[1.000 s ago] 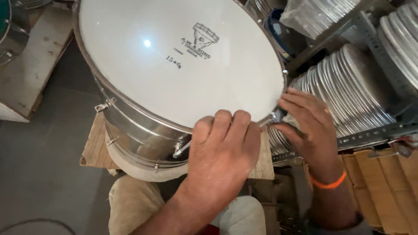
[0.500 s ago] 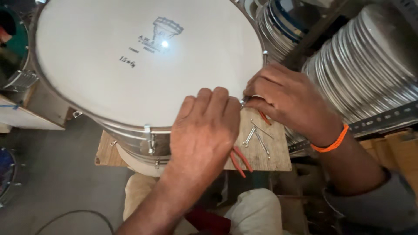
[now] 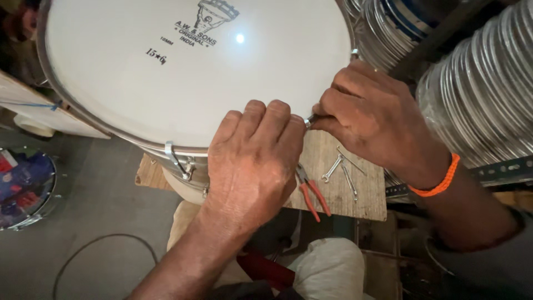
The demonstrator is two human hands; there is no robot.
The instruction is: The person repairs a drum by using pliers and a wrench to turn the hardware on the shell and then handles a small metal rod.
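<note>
Head camera looked down on a large drum [image 3: 183, 72] with a white skin and a shiny metal rim, resting on a small wooden tabletop [image 3: 344, 189]. The left hand [image 3: 252, 164] lay palm down over the near edge of the drum, fingers [image 3: 266, 119] together and curled onto the skin, holding nothing that could be seen. The right hand [image 3: 375, 122] was closed in a fist just beside it, pinching a small metal tool [image 3: 310, 119] against the rim; an orange band [image 3: 438, 180] circled that wrist. On the tabletop, below the hands, lay pliers [image 3: 313, 194] with red handles, and near them a small spanner [image 3: 332, 168] and two thin metal rods [image 3: 350, 175]. Stacks of metal hoops [image 3: 488, 89] filled the shelves to the right. Another drum [image 3: 25, 189] sat on the floor to the left.
</note>
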